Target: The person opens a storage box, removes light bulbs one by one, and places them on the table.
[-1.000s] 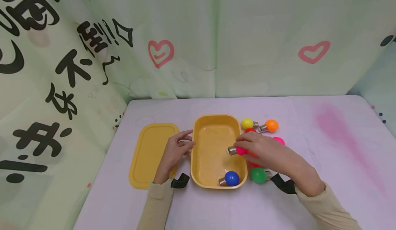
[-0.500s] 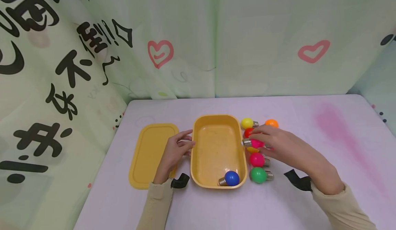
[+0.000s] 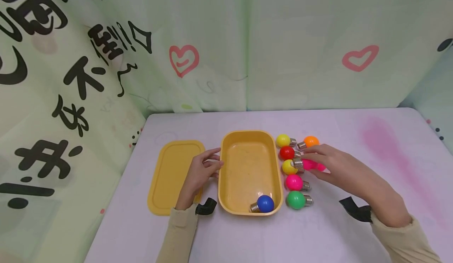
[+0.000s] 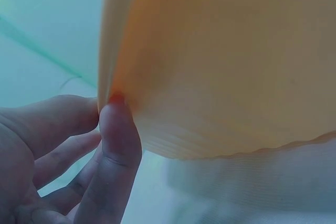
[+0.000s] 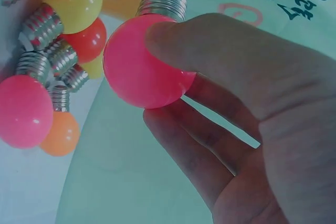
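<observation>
My right hand (image 3: 334, 168) grips a pink light bulb (image 5: 139, 64) by its round part, thumb on one side and fingers on the other. In the head view that bulb is over a row of loose bulbs, its metal base toward the box. My left hand (image 3: 202, 170) pinches the left rim of the yellow box (image 3: 224, 153) between thumb and fingers, as the left wrist view shows. Inside the box, near its front right corner, lies a blue bulb (image 3: 265, 204).
Right of the box lie a green bulb (image 3: 295, 200), a second pink bulb (image 3: 293, 182), a red bulb (image 3: 287, 153), an orange bulb (image 3: 311, 141) and several others. The yellow lid (image 3: 173, 176) lies flat left of the box. A curtain (image 3: 301, 78) hangs behind the table.
My right hand has carried the pink bulb rightward, from above the box's right side to over the loose bulbs. My left hand has stayed at the rim.
</observation>
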`<action>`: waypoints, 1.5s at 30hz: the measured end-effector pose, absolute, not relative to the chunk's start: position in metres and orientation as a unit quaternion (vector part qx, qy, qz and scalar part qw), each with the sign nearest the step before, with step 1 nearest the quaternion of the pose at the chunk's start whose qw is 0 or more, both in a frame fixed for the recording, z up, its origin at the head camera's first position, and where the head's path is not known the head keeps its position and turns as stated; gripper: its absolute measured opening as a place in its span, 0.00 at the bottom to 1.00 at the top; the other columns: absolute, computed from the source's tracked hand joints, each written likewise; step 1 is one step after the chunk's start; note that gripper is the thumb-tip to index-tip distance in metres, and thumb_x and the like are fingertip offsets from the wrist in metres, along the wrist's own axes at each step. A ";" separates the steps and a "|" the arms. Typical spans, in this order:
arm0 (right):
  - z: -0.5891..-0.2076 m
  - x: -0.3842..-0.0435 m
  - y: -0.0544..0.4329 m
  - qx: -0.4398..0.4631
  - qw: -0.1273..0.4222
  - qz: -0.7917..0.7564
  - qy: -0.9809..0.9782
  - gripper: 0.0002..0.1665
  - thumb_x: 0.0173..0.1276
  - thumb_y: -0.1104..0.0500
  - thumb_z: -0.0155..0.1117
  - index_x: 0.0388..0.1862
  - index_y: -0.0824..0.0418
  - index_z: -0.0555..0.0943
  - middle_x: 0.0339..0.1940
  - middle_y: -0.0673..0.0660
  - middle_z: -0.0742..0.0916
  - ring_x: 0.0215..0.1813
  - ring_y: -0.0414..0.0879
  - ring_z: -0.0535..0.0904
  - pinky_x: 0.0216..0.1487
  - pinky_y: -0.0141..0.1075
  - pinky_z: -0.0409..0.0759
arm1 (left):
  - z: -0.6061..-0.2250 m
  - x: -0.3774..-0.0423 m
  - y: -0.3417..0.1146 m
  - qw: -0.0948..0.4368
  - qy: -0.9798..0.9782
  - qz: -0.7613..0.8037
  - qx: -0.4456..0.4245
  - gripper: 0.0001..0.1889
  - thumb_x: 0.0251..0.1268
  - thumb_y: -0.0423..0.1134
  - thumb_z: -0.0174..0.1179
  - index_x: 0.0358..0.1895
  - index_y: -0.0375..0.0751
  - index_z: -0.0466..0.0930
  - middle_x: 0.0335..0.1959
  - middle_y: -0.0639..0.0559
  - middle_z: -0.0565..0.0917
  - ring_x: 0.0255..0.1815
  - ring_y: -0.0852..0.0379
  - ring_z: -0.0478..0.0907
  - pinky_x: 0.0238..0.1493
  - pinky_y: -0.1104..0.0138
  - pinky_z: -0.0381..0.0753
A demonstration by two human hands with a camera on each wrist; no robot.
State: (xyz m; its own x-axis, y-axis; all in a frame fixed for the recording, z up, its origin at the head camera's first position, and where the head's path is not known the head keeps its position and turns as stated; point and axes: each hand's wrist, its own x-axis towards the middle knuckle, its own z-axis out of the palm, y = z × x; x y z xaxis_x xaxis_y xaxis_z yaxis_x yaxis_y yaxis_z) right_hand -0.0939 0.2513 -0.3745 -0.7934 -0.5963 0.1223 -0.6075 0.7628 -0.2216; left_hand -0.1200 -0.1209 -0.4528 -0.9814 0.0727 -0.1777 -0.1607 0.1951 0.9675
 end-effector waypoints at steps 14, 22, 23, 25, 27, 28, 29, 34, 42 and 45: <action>-0.387 -0.092 0.266 0.274 -0.024 0.125 -0.953 0.29 0.48 0.62 0.82 0.53 0.59 0.85 0.51 0.59 0.85 0.55 0.57 0.80 0.47 0.48 0.86 | -0.455 -0.120 -0.121 0.095 0.767 0.634 -0.028 0.26 0.63 0.33 0.67 0.65 0.43 0.77 0.47 0.42 0.81 0.31 0.56 0.81 0.31 0.67 0.87; -0.396 -0.092 0.271 0.263 -0.035 0.123 -0.956 0.28 0.48 0.62 0.82 0.51 0.59 0.85 0.50 0.59 0.85 0.53 0.57 0.81 0.47 0.49 0.86 | -0.456 -0.122 -0.124 0.095 0.765 0.636 -0.026 0.25 0.63 0.33 0.67 0.65 0.44 0.77 0.46 0.42 0.81 0.31 0.56 0.81 0.30 0.67 0.87; -0.397 -0.092 0.271 0.262 -0.037 0.122 -0.956 0.28 0.48 0.62 0.82 0.51 0.59 0.85 0.50 0.59 0.85 0.53 0.57 0.81 0.47 0.49 0.86 | -0.456 -0.122 -0.124 0.094 0.765 0.637 -0.026 0.25 0.63 0.33 0.67 0.65 0.44 0.77 0.46 0.43 0.81 0.31 0.56 0.81 0.30 0.67 0.87; -0.399 -0.092 0.271 0.262 -0.037 0.122 -0.956 0.27 0.48 0.62 0.82 0.50 0.59 0.86 0.50 0.59 0.85 0.53 0.58 0.81 0.48 0.49 0.86 | -0.456 -0.122 -0.123 0.094 0.765 0.637 -0.026 0.25 0.63 0.33 0.67 0.65 0.44 0.77 0.46 0.43 0.81 0.31 0.54 0.82 0.30 0.67 0.87; -0.401 -0.092 0.272 0.265 -0.035 0.121 -0.956 0.26 0.48 0.62 0.82 0.49 0.60 0.86 0.50 0.59 0.85 0.53 0.58 0.81 0.48 0.49 0.86 | -0.455 -0.121 -0.123 0.094 0.765 0.636 -0.026 0.25 0.63 0.33 0.67 0.65 0.43 0.77 0.46 0.43 0.81 0.32 0.53 0.82 0.31 0.67 0.87; -0.402 -0.092 0.272 0.267 -0.033 0.120 -0.956 0.26 0.47 0.62 0.82 0.49 0.60 0.86 0.49 0.59 0.85 0.53 0.58 0.81 0.48 0.50 0.85 | -0.455 -0.121 -0.123 0.094 0.765 0.636 -0.026 0.25 0.63 0.33 0.67 0.65 0.43 0.77 0.46 0.42 0.81 0.32 0.53 0.82 0.31 0.67 0.87; -0.403 -0.092 0.272 0.268 -0.032 0.119 -0.956 0.26 0.47 0.62 0.82 0.48 0.61 0.86 0.49 0.60 0.86 0.52 0.58 0.81 0.48 0.50 0.85 | -0.455 -0.121 -0.123 0.094 0.765 0.636 -0.026 0.25 0.63 0.33 0.67 0.65 0.43 0.77 0.46 0.42 0.81 0.32 0.52 0.82 0.31 0.67 0.87; -0.407 -0.093 0.274 0.270 -0.030 0.113 -0.956 0.26 0.46 0.63 0.83 0.47 0.61 0.86 0.48 0.61 0.86 0.51 0.59 0.81 0.46 0.50 0.86 | -0.456 -0.121 -0.122 0.095 0.765 0.637 -0.022 0.26 0.63 0.33 0.67 0.65 0.41 0.77 0.46 0.41 0.81 0.32 0.53 0.82 0.30 0.67 0.87; -0.413 -0.095 0.274 0.267 -0.044 0.108 -0.957 0.28 0.44 0.62 0.83 0.48 0.61 0.86 0.49 0.62 0.86 0.53 0.61 0.81 0.46 0.50 0.86 | -0.455 -0.120 -0.122 0.097 0.765 0.636 -0.022 0.25 0.64 0.33 0.67 0.65 0.42 0.76 0.47 0.42 0.81 0.33 0.53 0.81 0.30 0.67 0.87; -0.415 -0.095 0.273 0.267 -0.052 0.107 -0.956 0.29 0.45 0.62 0.83 0.49 0.61 0.86 0.50 0.63 0.86 0.55 0.62 0.80 0.47 0.51 0.86 | -0.454 -0.120 -0.122 0.099 0.766 0.635 -0.028 0.26 0.63 0.33 0.67 0.65 0.44 0.77 0.47 0.43 0.81 0.32 0.53 0.81 0.31 0.67 0.87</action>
